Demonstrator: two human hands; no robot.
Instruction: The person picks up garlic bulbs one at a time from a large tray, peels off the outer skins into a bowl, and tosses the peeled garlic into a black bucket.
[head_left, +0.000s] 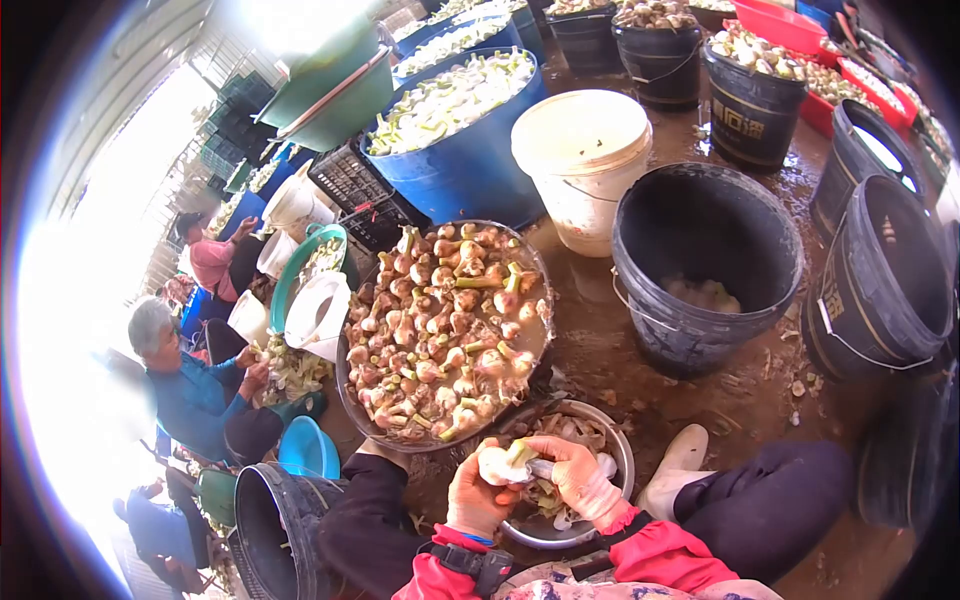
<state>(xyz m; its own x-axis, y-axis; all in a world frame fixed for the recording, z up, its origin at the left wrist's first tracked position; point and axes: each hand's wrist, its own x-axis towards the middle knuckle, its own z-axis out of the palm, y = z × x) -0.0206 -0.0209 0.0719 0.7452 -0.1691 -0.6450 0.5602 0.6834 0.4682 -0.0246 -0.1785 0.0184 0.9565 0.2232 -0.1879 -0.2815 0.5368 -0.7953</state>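
Observation:
My left hand (476, 504) is closed around a white garlic bulb (494, 467), its pale green stem pointing toward my right hand. My right hand (578, 476) is closed on a small grey blade-like tool (541, 468), which lies right at the stem. Both hands are over a metal basin (625, 462) holding garlic peelings (567, 428). Beyond them stands a wide round tub (549, 300) heaped with unpeeled, stemmed garlic bulbs (430, 320) in brownish water.
Ahead to the right stands a black bucket (660, 325) with some pale bulbs at its bottom. Behind it are a cream bucket (575, 190) and a blue tub (440, 185) full of pale green-white pieces. Other people (195, 400) sit on the left. A black bucket (285, 530) leans beside my left leg.

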